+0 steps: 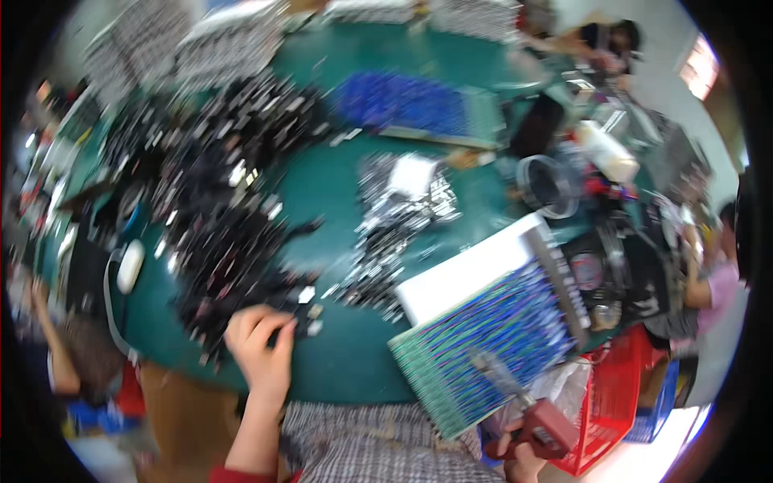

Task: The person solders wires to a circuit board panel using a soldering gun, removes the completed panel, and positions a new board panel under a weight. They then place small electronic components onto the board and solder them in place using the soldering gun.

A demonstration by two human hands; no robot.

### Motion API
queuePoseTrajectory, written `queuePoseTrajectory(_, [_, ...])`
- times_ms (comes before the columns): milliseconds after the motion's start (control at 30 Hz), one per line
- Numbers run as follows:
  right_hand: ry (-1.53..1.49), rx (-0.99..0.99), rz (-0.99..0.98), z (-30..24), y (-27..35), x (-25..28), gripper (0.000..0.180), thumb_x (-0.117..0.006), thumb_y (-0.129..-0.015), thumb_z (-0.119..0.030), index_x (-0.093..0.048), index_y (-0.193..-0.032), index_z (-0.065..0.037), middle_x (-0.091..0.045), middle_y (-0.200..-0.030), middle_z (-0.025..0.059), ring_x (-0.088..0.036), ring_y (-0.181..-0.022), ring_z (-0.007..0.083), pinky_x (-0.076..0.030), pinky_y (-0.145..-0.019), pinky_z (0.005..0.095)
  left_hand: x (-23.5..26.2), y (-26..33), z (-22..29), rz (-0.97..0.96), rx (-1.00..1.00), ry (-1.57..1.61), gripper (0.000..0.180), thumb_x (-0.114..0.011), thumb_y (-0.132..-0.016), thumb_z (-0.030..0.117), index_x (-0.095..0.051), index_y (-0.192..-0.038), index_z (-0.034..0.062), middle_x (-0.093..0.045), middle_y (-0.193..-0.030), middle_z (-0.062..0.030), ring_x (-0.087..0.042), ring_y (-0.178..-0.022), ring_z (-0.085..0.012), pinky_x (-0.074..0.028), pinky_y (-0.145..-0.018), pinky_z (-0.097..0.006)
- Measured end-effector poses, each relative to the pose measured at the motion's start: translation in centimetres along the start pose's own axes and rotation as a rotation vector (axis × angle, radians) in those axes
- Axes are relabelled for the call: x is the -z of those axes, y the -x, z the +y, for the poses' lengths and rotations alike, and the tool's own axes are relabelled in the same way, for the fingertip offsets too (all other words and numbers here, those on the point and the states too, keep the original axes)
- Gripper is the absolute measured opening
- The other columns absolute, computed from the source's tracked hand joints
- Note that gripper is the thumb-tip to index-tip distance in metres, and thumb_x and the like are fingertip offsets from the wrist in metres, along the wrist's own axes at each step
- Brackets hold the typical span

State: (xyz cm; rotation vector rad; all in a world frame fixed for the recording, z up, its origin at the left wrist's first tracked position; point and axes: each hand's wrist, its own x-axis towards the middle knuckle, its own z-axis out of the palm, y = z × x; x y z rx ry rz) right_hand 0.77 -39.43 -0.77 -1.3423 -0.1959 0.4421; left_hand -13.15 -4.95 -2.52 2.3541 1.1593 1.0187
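Our left hand [259,344] pinches a small black part [283,328] from the pile [225,241], while our right hand [523,460] grips a red tool [541,427].

I count two of my own hands in view, my left hand [262,346] at the near edge of one sprawling heap of small black parts [217,217] and my right hand [523,460] gripping one red power screwdriver [535,419]. Beside them lie one striped green-and-blue board [491,338] at near right, one blue-studded board [403,101] at the far side, one white slab [467,278] and one loose pile of shiny silvery pieces [394,225]. To the right I make out one clear round container [547,185], one white bottle [605,151] and one red basket [616,402]; the small parts themselves are too blurred to number.
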Motion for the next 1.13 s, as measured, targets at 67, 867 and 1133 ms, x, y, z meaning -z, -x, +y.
queuePoseTrajectory(67, [-0.114, -0.165, -0.091, -0.4, -0.1, 0.2, 0.051, -0.062, -0.078, -0.009, -0.039, -0.122, 0.0, -0.056, -0.101, 0.0181, -0.055, -0.063, 0.0203, -0.044, -0.053, 0.0295, -0.2, -0.2, 0.6, -0.001, 0.031, 0.003, 0.012, -0.068, -0.065, 0.003, -0.059, -0.07, 0.0069, -0.054, -0.083, -0.0055, -0.049, -0.085, -0.024, -0.035, -0.079, -0.035])
queuePoseTrajectory(867, [0.023, -0.161, -0.168, -2.9, -0.6, -1.0, 0.042, -0.056, -0.086, -0.01, -0.041, -0.123, 0.002, -0.055, -0.108, 0.0138, -0.052, -0.072, 0.0133, -0.048, -0.066, 0.0301, 3.4, -3.5, -2.7, 0.302, 0.326, 0.719, 0.02, -0.05, -0.091, 0.014, -0.048, -0.105, 0.0003, -0.048, -0.075, -0.0035, -0.045, -0.065, -0.0086, -0.038, -0.059, -0.019])
queuePoseTrajectory(1133, [-0.144, -0.259, -0.278, 1.5, -1.2, 2.5, 0.055, -0.063, -0.083, -0.024, -0.038, -0.128, -0.002, -0.055, -0.107, 0.0138, -0.058, -0.08, 0.0201, -0.054, -0.074, 0.0414, 3.9, -3.7, 0.1, 0.019, 0.441, 0.592, 0.01, -0.052, -0.09, 0.014, -0.056, -0.088, 0.005, -0.04, -0.064, 0.006, -0.034, -0.054, -0.0018, -0.025, -0.046, -0.019])
